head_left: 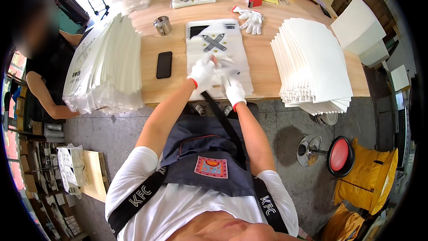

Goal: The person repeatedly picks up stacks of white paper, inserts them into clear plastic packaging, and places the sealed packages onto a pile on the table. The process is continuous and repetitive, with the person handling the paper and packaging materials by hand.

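Working left to right past the tall stack of clear bags and the black phone, the gloved left hand and right hand each pinch the flat white packet lying mid-counter, apparently mid-fold or mid-insertion; the next move likely calls for smoothing it flat.
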`<action>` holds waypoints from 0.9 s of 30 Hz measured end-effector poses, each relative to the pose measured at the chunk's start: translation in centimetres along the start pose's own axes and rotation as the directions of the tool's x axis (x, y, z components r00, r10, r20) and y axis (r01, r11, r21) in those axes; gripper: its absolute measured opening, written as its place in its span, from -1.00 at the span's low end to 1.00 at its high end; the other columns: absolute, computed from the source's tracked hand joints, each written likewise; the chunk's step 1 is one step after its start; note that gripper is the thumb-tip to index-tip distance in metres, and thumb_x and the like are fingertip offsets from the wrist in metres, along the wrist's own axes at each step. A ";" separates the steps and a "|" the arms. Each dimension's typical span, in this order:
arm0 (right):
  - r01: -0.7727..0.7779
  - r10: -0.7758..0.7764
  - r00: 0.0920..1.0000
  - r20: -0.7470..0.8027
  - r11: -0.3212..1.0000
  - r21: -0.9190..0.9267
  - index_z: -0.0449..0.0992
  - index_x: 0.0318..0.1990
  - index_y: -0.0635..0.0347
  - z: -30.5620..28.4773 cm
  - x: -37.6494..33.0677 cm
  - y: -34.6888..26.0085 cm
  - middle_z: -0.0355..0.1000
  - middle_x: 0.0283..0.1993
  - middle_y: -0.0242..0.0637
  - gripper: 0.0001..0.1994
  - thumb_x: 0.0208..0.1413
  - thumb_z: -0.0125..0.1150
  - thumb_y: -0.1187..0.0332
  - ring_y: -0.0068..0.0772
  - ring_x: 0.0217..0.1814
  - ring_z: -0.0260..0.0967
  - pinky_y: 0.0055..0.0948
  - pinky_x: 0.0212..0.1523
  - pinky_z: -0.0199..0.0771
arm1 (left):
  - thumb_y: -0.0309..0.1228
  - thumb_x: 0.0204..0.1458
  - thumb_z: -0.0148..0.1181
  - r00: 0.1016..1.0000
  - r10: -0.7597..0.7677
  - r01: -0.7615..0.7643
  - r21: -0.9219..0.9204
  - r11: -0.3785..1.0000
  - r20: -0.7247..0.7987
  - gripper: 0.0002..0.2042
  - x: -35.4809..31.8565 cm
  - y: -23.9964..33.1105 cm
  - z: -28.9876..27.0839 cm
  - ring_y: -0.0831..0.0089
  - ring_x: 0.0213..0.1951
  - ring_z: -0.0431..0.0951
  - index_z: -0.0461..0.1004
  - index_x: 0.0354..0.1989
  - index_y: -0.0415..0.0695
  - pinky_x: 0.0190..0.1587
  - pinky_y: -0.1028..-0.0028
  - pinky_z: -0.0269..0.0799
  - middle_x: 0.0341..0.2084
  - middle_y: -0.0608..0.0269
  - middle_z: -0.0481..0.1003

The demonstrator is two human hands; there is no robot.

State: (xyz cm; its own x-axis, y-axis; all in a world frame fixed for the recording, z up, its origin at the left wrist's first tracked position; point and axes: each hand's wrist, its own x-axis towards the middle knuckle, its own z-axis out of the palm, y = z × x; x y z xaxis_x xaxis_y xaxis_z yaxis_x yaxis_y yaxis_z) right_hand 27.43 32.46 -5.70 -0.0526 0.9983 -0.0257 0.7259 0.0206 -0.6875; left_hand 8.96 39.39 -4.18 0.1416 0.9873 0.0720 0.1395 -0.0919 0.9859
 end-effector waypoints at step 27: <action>0.425 -0.541 0.802 -0.253 0.815 -0.395 0.50 0.02 0.08 -23.7 -11.4 1.4 0.44 0.08 -0.21 -0.62 0.14 0.21 0.08 -0.13 0.16 0.36 -0.18 0.18 0.32 | -0.36 -0.36 0.52 0.717 0.690 -0.467 0.805 0.365 0.102 -0.44 -6.2 19.2 0.3 0.07 0.01 0.40 0.47 -0.07 -0.07 0.06 0.15 0.32 -0.08 0.19 0.44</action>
State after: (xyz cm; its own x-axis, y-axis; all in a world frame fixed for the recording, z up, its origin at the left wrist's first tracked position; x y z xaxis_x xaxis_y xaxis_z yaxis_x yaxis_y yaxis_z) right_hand 45.29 22.44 10.79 -0.2611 0.8034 0.5352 0.8400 0.4623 -0.2842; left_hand 11.10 31.46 14.25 0.2981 0.6307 0.7165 0.7741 -0.5989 0.2051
